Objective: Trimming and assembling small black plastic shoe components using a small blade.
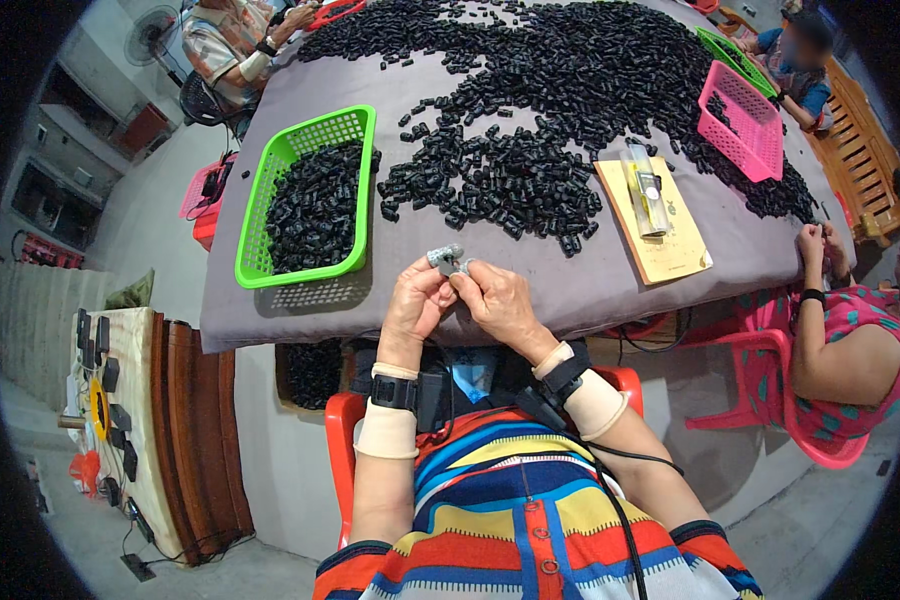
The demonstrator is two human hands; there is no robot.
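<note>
My left hand (417, 303) and my right hand (502, 303) meet at the near edge of the table, fingertips pinched together. Grey patterned coverings wrap some of the fingertips. A small black part (449, 267) shows between them, mostly hidden by the fingers. Just beyond lies a large spread of small black cylindrical parts (500, 180). To the left stands a bright green plastic basket (367, 190), partly filled with the same black parts.
A yellowish booklet (675, 255) lies to the right, with a clear and yellow tube-like object (647, 200) on it. Farther right is a pink basket (745, 130). Co-workers sit at the far left, far right and near right (840, 340). A black cable (610, 500) runs over my shirt.
</note>
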